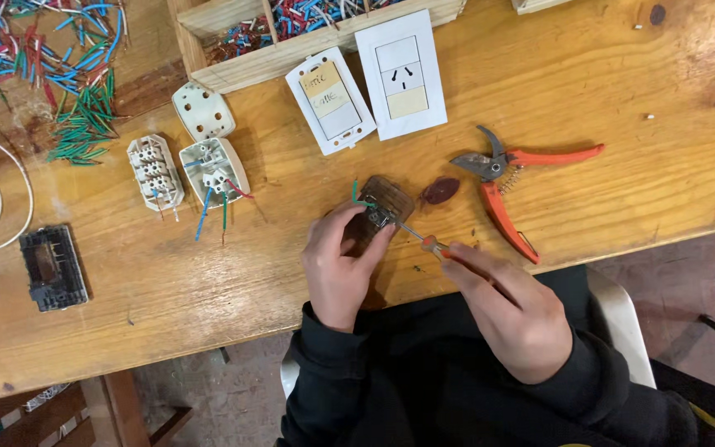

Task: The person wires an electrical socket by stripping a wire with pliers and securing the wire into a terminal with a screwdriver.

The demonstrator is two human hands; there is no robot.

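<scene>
Holding 1 brown socket [384, 201], 1 screwdriver [429, 242], 2 wall plates [400, 74], 1 orange pruner [502, 186]

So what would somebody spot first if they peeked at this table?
Probably the orange-handled pruning shears lying open on the wooden table, right of the middle. Next, the left hand steadying a small brown electrical module while the right hand works a thin screwdriver into it. Bright piles of red, blue and green wire offcuts fill the far left corner.
</scene>
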